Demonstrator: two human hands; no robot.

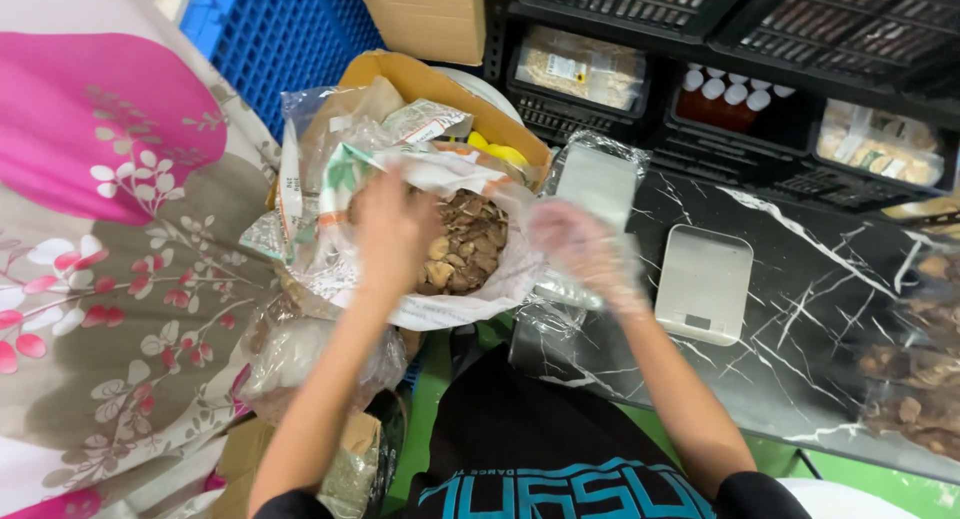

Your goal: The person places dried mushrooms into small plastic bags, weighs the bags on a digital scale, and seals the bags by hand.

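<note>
At the far left hangs a floral cloth [120, 279], and beside it a big bag [400, 179] of dried slices [465, 244] sits open in a box [440, 89]; the left hand [393, 229] is in its mouth over the slices, too blurred to tell whether its fingers are spread or pinching. To the right, the gloved right hand [580, 249] grips a clear pouch [570, 299] at the black table's [800, 329] edge, near a white scale [703, 284]. I judge that holding the pouch mouth wide and close to the bag would keep slices from spilling.
</note>
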